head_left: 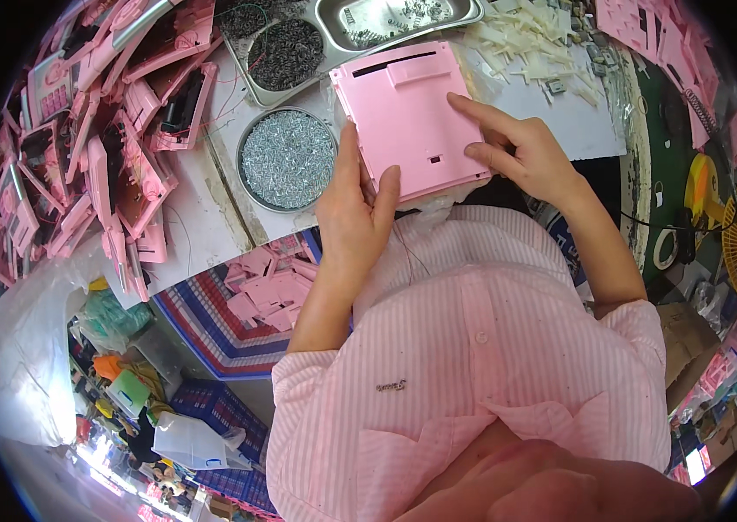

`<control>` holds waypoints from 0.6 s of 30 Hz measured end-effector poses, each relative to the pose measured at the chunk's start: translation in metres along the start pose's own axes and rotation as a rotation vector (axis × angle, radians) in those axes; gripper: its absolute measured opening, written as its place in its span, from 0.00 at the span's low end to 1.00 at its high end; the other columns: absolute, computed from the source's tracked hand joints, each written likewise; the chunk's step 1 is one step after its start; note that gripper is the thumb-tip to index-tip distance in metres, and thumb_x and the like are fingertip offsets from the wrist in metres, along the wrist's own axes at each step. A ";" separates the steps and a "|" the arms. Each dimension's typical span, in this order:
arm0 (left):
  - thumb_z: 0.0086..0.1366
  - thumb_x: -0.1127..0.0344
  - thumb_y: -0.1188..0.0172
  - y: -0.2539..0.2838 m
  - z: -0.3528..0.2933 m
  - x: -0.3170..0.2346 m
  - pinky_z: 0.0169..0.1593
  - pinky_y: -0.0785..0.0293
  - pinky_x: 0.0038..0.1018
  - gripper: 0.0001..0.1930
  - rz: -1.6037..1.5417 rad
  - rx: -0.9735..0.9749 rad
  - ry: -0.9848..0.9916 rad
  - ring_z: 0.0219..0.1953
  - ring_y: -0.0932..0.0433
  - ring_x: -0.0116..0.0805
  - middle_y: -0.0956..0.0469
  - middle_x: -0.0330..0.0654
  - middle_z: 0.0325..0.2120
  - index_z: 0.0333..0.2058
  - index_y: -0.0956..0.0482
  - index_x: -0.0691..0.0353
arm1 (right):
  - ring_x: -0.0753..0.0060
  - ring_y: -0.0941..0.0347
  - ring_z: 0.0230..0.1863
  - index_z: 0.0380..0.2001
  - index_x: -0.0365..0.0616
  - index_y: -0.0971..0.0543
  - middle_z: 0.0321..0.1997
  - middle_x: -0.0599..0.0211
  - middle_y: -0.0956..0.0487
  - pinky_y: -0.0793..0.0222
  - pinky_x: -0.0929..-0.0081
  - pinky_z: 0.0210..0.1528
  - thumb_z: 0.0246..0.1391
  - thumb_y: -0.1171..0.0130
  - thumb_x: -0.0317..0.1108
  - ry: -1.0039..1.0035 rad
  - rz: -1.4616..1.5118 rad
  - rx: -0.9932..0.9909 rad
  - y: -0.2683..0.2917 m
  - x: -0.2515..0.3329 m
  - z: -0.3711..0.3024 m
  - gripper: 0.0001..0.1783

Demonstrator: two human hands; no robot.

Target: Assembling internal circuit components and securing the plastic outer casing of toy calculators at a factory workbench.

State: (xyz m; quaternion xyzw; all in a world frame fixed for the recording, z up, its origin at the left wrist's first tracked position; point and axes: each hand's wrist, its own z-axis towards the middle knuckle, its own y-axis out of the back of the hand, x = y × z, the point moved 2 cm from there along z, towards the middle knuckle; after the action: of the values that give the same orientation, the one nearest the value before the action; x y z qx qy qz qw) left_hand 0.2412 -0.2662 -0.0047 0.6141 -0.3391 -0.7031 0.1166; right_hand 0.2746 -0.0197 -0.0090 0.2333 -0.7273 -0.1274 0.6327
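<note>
Between my hands is a flat pink plastic housing (412, 122), with a long dark slot near its far edge and a small rectangular hole near its near edge. My left hand (358, 196) grips its left side, thumb on the face and fingers along the edge. On the right side, my right hand (525, 148) holds it with thumb and fingers on the face and rim. Thin wires hang below its near edge. Just left of the housing stands a round metal bowl (240, 165) full of small silver screws.
Many pink plastic housings (138, 174) are heaped at the left. Behind lie a tray of dark springs (286, 54) and a steel tray (464, 13) of small parts. Whitish plastic pieces (533, 39) spread at the back right. A checked bag (212, 335) of pink parts sits below the table edge.
</note>
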 end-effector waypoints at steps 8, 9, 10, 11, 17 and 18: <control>0.63 0.67 0.33 -0.005 -0.013 0.023 0.23 0.35 0.26 0.30 -0.093 0.021 0.131 0.16 0.35 0.27 0.34 0.38 0.14 0.62 0.30 0.69 | 0.53 0.25 0.22 0.68 0.62 0.31 0.20 0.58 0.23 0.30 0.61 0.30 0.59 0.38 0.43 0.027 -0.438 0.059 0.003 0.017 0.006 0.33; 0.63 0.67 0.32 -0.001 -0.014 0.021 0.23 0.35 0.26 0.29 -0.080 0.038 0.125 0.16 0.35 0.26 0.34 0.38 0.14 0.61 0.29 0.69 | 0.56 0.27 0.20 0.68 0.60 0.31 0.18 0.59 0.24 0.31 0.64 0.29 0.59 0.37 0.41 0.078 -0.461 0.040 0.003 0.016 0.006 0.33; 0.62 0.68 0.32 0.004 -0.012 0.017 0.24 0.35 0.25 0.28 -0.065 0.055 0.113 0.17 0.35 0.25 0.34 0.37 0.14 0.60 0.28 0.69 | 0.59 0.29 0.18 0.68 0.59 0.31 0.16 0.61 0.26 0.31 0.67 0.28 0.58 0.37 0.39 0.131 -0.486 0.014 0.003 0.016 0.009 0.34; 0.62 0.68 0.32 0.008 -0.011 0.016 0.24 0.36 0.24 0.28 -0.051 0.071 0.102 0.17 0.35 0.24 0.35 0.37 0.14 0.59 0.27 0.69 | 0.61 0.29 0.18 0.67 0.59 0.30 0.17 0.63 0.25 0.32 0.68 0.28 0.58 0.36 0.39 0.118 -0.447 0.062 0.006 0.017 0.011 0.33; 0.58 0.68 0.31 0.062 0.031 0.050 0.35 0.30 0.31 0.11 0.332 -0.138 -0.135 0.26 0.26 0.32 0.26 0.39 0.21 0.40 0.15 0.62 | 0.75 0.29 0.22 0.61 0.48 0.24 0.23 0.74 0.23 0.34 0.75 0.28 0.60 0.36 0.41 0.221 -0.132 -0.382 0.074 0.023 0.068 0.26; 0.56 0.68 0.30 0.063 0.037 0.055 0.38 0.28 0.33 0.10 0.530 -0.165 -0.299 0.29 0.24 0.37 0.24 0.40 0.23 0.37 0.15 0.61 | 0.77 0.30 0.22 0.59 0.45 0.25 0.23 0.76 0.26 0.34 0.76 0.28 0.61 0.37 0.42 0.320 -0.005 -0.699 0.088 0.028 0.088 0.25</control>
State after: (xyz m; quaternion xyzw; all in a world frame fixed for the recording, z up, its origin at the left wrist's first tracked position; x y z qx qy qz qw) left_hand 0.1784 -0.3330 -0.0084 0.3828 -0.4425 -0.7558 0.2940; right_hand 0.1696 0.0323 0.0431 0.0221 -0.5314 -0.3311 0.7794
